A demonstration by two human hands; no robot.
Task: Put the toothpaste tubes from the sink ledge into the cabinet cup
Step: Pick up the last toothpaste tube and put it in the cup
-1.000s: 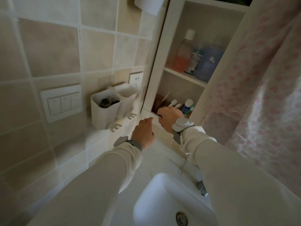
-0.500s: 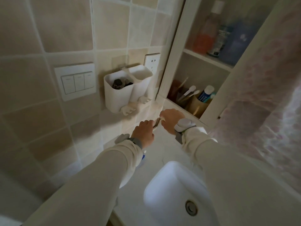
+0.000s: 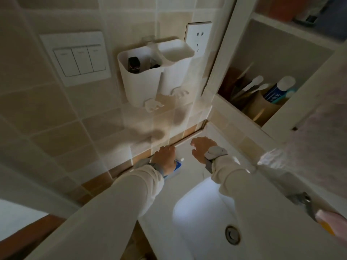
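Gripping now: my left hand is curled down over a blue-and-white toothpaste tube lying on the sink ledge; how firm the hold is, I cannot tell.
Tube position: mostly hidden under my palm, only its white-capped end showing toward the basin.
Right hand: my right hand hovers just beside it, fingers spread and holding nothing.
Slip risk: a loose pinch on a smooth tube could drop it into the basin.
Cabinet cup: the tan cup already holds a toothpaste and toothbrushes.
Crowding risk: pushing another tube in could tip the cup or knock brushes out.
Reach risk: my sleeve could catch the cabinet frame on the way up.
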